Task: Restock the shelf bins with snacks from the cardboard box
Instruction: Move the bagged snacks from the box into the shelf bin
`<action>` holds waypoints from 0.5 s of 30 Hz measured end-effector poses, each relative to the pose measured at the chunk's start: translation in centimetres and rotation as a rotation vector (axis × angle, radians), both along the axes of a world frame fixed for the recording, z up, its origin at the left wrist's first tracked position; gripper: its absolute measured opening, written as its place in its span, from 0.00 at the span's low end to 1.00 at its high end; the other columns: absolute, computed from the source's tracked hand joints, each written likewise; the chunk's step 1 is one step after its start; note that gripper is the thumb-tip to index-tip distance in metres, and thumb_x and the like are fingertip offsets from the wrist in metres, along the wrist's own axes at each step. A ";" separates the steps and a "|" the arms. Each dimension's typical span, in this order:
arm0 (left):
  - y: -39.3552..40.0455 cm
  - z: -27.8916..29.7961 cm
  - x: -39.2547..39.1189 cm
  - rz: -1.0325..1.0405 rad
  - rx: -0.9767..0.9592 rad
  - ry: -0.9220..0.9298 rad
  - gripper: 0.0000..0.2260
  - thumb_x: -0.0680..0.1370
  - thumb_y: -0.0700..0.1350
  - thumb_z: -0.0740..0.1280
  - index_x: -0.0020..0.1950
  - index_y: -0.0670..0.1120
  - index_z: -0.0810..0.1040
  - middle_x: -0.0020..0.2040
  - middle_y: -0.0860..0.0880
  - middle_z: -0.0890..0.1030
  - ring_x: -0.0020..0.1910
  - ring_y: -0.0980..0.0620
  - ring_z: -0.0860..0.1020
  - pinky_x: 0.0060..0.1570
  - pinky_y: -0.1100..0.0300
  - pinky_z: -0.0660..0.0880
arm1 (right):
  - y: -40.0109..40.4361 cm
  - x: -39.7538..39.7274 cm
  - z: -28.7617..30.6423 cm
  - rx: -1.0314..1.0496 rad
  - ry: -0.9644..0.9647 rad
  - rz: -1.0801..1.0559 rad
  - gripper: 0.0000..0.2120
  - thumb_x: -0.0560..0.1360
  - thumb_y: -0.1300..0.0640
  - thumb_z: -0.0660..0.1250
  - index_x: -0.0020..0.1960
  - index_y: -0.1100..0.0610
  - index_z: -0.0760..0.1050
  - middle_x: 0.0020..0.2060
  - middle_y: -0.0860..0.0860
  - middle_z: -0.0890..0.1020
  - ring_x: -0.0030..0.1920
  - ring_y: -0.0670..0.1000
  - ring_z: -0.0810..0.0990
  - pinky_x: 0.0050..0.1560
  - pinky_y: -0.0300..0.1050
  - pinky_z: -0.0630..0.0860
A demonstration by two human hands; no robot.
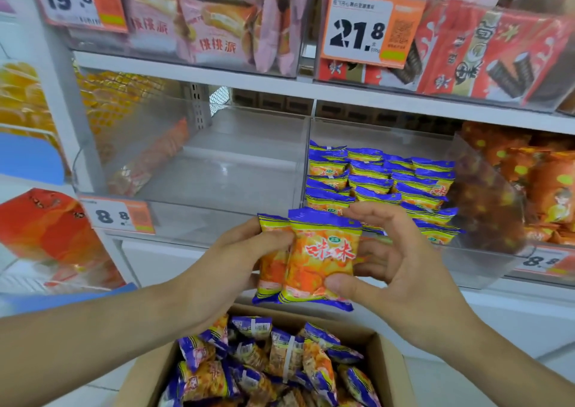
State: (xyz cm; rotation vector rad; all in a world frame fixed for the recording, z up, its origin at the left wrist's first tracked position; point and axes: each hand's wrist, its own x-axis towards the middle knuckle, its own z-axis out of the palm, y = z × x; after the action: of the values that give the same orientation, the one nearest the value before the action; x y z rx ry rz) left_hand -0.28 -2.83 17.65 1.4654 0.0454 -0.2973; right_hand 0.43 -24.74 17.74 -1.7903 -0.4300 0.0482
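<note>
Two hands held snack packs up in front of the shelf. The left hand (245, 251) had its fingers curled round the left edge of a small stack of two snack packs (311, 257), with the thumb on top. The right hand (395, 260) gripped the front pack from the other side, its thumb pressed on the bottom corner and its first finger bent over the top edge. The other fingers of that hand were spread out loosely behind the packs. The packs were orange and yellow with blue ends and red writing. They were up in the air, above the cardboard box (389, 363) and just in front of the clear bins. The box sat low down, near the person, with its top open, and it was full of more of the same packs in a jumbled heap. Behind the hands was the right bin (485, 269), and it held rows of the same snack packs stacked neatly. Next to it on the left was the left bin (202, 210), with a price tag (119, 217) that said 8.8 on its front. On the shelf above sat pink snack bags (217, 30) and red snack bags (485, 49), with a big orange tag (370, 28) that said 21.8.
</note>
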 end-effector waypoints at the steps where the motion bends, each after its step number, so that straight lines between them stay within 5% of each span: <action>1: 0.2 -0.1 0.0 -0.065 -0.005 -0.035 0.17 0.73 0.50 0.72 0.61 0.50 0.80 0.56 0.48 0.85 0.54 0.49 0.84 0.53 0.53 0.78 | 0.0 0.1 -0.2 0.018 0.011 -0.010 0.37 0.58 0.54 0.83 0.63 0.43 0.72 0.57 0.40 0.81 0.52 0.53 0.85 0.47 0.46 0.83; 5: 0.3 -0.4 -0.5 -0.216 0.145 -0.224 0.30 0.69 0.53 0.76 0.69 0.50 0.71 0.62 0.51 0.82 0.61 0.50 0.81 0.61 0.52 0.78 | 0.1 0.0 -0.8 0.028 0.010 0.005 0.35 0.54 0.51 0.85 0.57 0.41 0.76 0.52 0.47 0.84 0.52 0.52 0.84 0.47 0.45 0.82; 9: 0.2 -0.9 -0.5 -0.182 0.231 -0.288 0.27 0.73 0.49 0.78 0.68 0.50 0.71 0.61 0.53 0.83 0.59 0.52 0.82 0.60 0.51 0.79 | 0.2 -0.2 -1.2 -0.040 -0.032 0.006 0.35 0.56 0.47 0.85 0.60 0.38 0.75 0.57 0.45 0.82 0.58 0.50 0.82 0.54 0.47 0.82; 15: 0.0 -1.6 -0.2 -0.185 0.179 -0.352 0.24 0.72 0.51 0.77 0.65 0.53 0.75 0.60 0.51 0.83 0.61 0.50 0.81 0.56 0.54 0.80 | -0.2 0.2 -0.8 0.027 0.164 0.223 0.46 0.61 0.61 0.82 0.72 0.43 0.64 0.61 0.45 0.82 0.61 0.51 0.82 0.60 0.48 0.79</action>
State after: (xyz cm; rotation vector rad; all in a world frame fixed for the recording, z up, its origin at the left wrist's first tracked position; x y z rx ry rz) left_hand -0.47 -2.82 16.05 1.6849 -0.3567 -0.1848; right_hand 0.65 -24.97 16.93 -1.6902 -0.5079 0.3410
